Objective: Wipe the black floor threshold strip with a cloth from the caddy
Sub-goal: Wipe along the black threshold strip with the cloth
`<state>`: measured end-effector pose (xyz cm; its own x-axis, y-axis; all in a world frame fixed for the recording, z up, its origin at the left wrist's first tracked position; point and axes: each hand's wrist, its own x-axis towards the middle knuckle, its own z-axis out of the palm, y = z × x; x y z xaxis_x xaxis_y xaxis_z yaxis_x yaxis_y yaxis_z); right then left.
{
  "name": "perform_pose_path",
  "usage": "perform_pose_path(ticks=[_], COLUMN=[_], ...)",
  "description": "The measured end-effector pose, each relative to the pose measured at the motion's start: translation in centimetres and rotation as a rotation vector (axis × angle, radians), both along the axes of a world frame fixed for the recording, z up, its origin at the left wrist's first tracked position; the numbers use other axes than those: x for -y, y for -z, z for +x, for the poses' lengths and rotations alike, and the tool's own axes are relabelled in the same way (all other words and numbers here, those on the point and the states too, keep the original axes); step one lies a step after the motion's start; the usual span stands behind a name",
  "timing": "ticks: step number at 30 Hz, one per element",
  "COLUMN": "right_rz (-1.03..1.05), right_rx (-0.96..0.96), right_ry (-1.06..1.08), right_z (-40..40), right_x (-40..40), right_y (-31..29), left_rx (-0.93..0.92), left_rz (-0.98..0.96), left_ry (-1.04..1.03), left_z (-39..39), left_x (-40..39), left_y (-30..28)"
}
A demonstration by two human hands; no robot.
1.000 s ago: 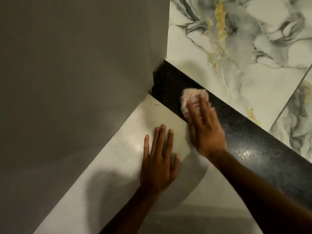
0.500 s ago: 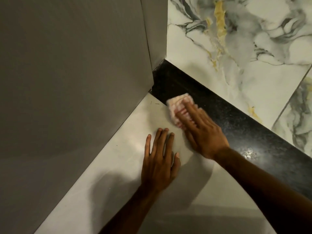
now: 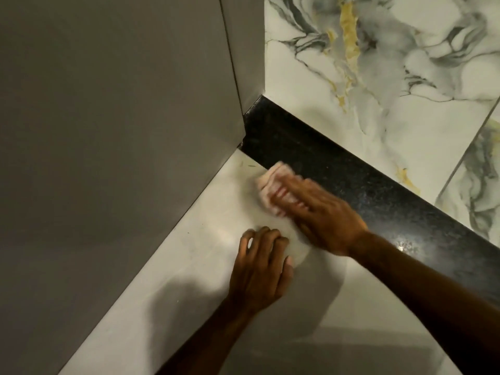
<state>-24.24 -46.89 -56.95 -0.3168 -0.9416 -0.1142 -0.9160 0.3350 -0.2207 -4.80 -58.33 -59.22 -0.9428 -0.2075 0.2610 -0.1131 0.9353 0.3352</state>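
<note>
Since 0.5 s ago the cloth [image 3: 273,186] slid down-left, from the near edge of the black threshold strip [image 3: 365,185] mostly onto the pale floor tile [image 3: 176,280]; only its far corner touches the strip edge now. Right hand [image 3: 324,220] went w/ it, and the left hand's [image 3: 261,269] fingers, flat before, are curled now.

Surroundings: a grey wall panel [image 3: 108,131] fills the left side and meets the strip's far end at a corner, closing that end off. A thin vertical seam runs down the panel near the corner. Beyond the strip lie marble-pattern tiles [image 3: 351,90], white w/ grey veins and yellow streaks; a grout line cuts across at the right. Both forearms come in from the bottom right, and the right one crosses over the near part of the strip, hiding some of it.

Count: 2 hands, 1 cloth, 1 black strip, 1 grey panel, at least 2 marble tiles.

Cloth is small, bunched or folded, pinkish-white w/ reddish marks, blurred by motion. Right hand presses on top of it, fingers stretched together and flat over it, not wrapped around. Left hand holds nothing; fingertips and palm rest on the pale tile just beside the right wrist. Strip is glossy black w/ fine speckles, one bright reflection near the right forearm.
</note>
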Motion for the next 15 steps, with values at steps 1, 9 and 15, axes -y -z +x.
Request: perform_pose_path(ticks=[1, 9, 15], right_rz=[-0.056, -0.081, -0.155], right_rx=[-0.008, 0.137, -0.015], right_ry=[0.191, 0.236, 0.142], right_z=[-0.7, 4.0, 4.4], right_x=[-0.4, 10.6, -0.3], right_y=[0.0, -0.6, 0.8], left_rx=[0.007, 0.065, 0.133], left_rz=[-0.004, -0.09, 0.016], left_ry=[-0.011, -0.3, -0.215], left_z=[-0.1, 1.0, 2.1], left_x=[0.0, -0.3, -1.0], left_y=[-0.2, -0.7, -0.6])
